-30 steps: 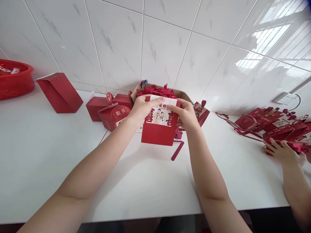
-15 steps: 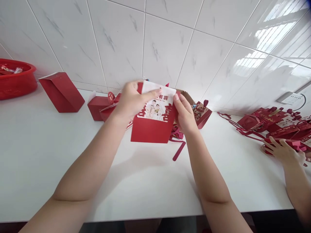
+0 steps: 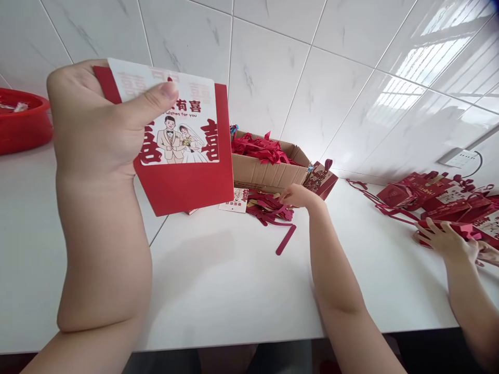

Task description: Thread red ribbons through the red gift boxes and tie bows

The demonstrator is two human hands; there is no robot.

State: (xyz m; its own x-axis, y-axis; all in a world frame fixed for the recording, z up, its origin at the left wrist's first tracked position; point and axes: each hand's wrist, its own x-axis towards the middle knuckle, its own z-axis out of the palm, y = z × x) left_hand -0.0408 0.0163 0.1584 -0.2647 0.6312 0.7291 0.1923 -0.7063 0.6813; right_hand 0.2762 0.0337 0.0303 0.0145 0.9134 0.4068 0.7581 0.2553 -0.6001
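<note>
Raised at the left, my left hand [image 3: 97,114] grips a red paper gift box [image 3: 191,189], its thumb pressing a white card [image 3: 187,156] against the front. Printed on the card are a cartoon wedding couple and red characters. My right hand [image 3: 298,196] reaches to the edge of a pile of dark red straps [image 3: 268,206]. Its fingers are bent together there; what they pinch, if anything, cannot be made out. One strap end [image 3: 286,240] sticks out toward me. Beside the pile lies another printed card [image 3: 234,201].
Behind the pile stands a cardboard box [image 3: 268,174] full of red ribbons [image 3: 261,148]. A red basin [image 3: 27,122] is at far left. At right, a co-worker's hand [image 3: 448,241] rests on a red box among several finished gift boxes [image 3: 432,189]. A power strip [image 3: 460,157] hangs by the tiled wall.
My left hand has brought the gift box with its card up, left and closer. My right hand has let go of the box and moved to the strap pile, uncovering the cardboard box.
</note>
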